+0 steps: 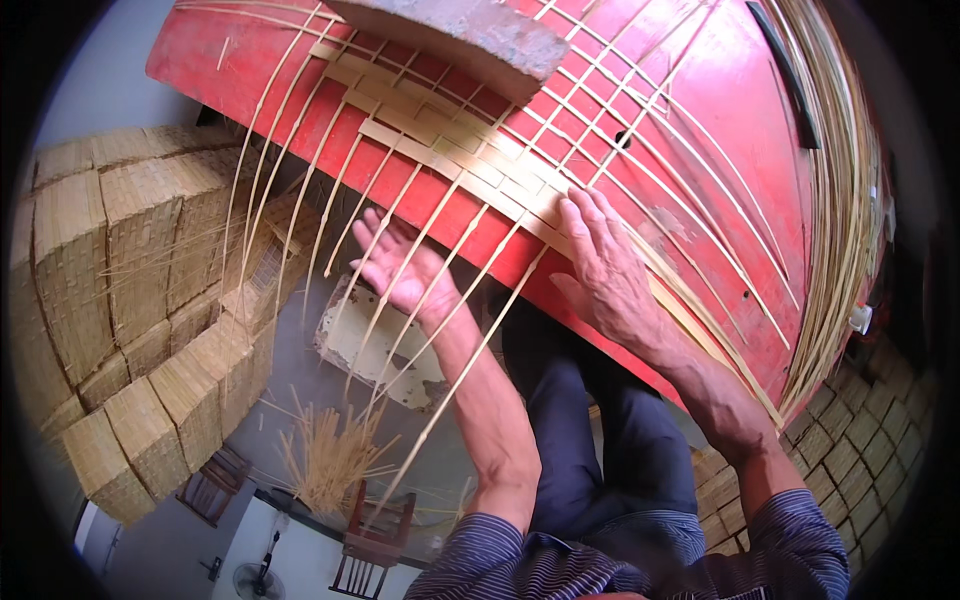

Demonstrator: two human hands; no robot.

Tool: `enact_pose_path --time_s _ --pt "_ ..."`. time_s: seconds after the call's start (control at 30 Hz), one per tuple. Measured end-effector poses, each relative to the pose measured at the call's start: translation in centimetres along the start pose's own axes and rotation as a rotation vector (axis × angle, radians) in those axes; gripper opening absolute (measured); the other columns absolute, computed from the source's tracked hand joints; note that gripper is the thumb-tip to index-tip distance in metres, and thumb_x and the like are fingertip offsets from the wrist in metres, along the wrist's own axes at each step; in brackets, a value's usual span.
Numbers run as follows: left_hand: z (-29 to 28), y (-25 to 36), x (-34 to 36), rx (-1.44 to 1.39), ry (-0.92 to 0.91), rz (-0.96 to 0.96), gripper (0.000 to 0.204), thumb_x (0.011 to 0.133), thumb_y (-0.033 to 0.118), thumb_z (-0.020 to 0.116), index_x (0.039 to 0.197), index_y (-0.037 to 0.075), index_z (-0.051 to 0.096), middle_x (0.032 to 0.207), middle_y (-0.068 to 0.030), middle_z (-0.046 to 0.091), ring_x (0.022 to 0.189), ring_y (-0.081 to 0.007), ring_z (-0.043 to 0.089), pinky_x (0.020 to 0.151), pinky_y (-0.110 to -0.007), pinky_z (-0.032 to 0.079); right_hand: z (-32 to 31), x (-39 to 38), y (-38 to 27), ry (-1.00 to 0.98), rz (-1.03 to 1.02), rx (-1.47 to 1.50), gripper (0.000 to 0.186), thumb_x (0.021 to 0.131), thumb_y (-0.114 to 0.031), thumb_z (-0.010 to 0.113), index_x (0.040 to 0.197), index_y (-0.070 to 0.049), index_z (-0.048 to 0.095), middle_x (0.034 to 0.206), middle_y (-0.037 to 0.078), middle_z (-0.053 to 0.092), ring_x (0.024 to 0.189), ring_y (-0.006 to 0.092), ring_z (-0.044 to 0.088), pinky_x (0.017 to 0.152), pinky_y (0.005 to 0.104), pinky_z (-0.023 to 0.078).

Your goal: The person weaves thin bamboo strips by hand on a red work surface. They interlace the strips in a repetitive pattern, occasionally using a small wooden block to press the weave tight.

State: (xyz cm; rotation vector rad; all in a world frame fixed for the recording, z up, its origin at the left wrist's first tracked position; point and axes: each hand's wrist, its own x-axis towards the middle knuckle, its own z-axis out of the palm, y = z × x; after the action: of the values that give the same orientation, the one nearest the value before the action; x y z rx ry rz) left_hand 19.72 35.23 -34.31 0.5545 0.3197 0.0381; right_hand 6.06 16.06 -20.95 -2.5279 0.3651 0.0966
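A partly woven bamboo mat [480, 165] lies along the near side of a red tabletop [745, 190]. Wide flat strips cross its thin ones, whose long ends hang over the edge. Palm up, my left hand [408, 278] is just off the table edge, fingers spread and holding nothing, with several hanging strips passing over it. My right hand [608, 258] rests with fingers stretched out on the right part of the weave, by the end of the nearest wide strips. A rough rectangular block [455, 40] sits on the far part of the mat.
A bundle of long thin strips [840, 200] and a dark narrow bar [785, 75] lie at the table's right. Woven blocks stand in stacks [130, 240] at left. Below are cut strips [325, 455], a wooden chair [378, 530] and a fan [258, 580].
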Motion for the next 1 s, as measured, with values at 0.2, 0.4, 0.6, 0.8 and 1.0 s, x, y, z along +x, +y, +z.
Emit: enact_pose_path --time_s 0.2,0.4,0.6,0.8,1.0 --pt "9.1 1.5 -1.7 0.189 -0.081 -0.088 0.091 0.093 0.064 0.052 0.144 -0.009 0.033 0.147 -0.0279 0.04 0.139 -0.0388 0.037 0.12 -0.049 0.026 1.9 0.0 1.2 0.129 0.027 -0.053 0.084 0.068 -0.011 0.081 0.14 0.007 0.041 0.144 0.026 0.042 0.137 0.0437 0.039 0.113 0.0477 0.036" --pt "15.2 0.0 -1.1 0.164 -0.033 -0.459 0.122 0.083 0.075 0.058 0.152 -0.011 0.005 0.157 -0.0282 0.017 0.148 -0.0361 0.018 0.122 -0.053 0.016 1.7 1.4 0.0 0.196 0.019 -0.217 0.05 0.085 -0.011 0.055 0.128 0.013 0.049 0.125 0.029 0.054 0.121 0.0404 0.051 0.106 0.0476 0.041" --pt "19.6 -2.9 2.0 0.5 -0.005 -0.416 0.098 0.088 0.068 0.057 0.145 -0.008 0.031 0.147 -0.0208 0.039 0.138 -0.0314 0.037 0.117 -0.049 0.03 -0.7 3.0 1.4 0.175 0.097 0.097 0.025 0.082 -0.004 0.052 0.105 0.006 0.056 0.103 0.024 0.06 0.097 0.0376 0.057 0.088 0.0448 0.046" --pt "22.2 -5.9 4.6 0.702 -0.056 -0.363 0.084 0.094 0.062 0.053 0.146 -0.002 0.035 0.145 -0.0183 0.042 0.135 -0.0321 0.041 0.114 -0.05 0.035 -0.9 5.9 4.2 0.114 0.075 0.341 0.011 0.074 0.0 0.057 0.085 0.002 0.058 0.079 0.021 0.064 0.081 0.0415 0.062 0.075 0.0481 0.05" --pt "21.7 -5.6 3.6 1.002 -0.102 -0.522 0.041 0.102 0.027 0.044 0.134 0.002 0.047 0.136 -0.015 0.051 0.117 -0.0315 0.055 0.102 -0.047 0.045 -1.2 7.4 7.5 -0.153 0.209 0.413 0.015 0.072 -0.004 0.064 0.084 0.0 0.071 0.083 0.024 0.069 0.085 0.0396 0.07 0.072 0.0475 0.057"
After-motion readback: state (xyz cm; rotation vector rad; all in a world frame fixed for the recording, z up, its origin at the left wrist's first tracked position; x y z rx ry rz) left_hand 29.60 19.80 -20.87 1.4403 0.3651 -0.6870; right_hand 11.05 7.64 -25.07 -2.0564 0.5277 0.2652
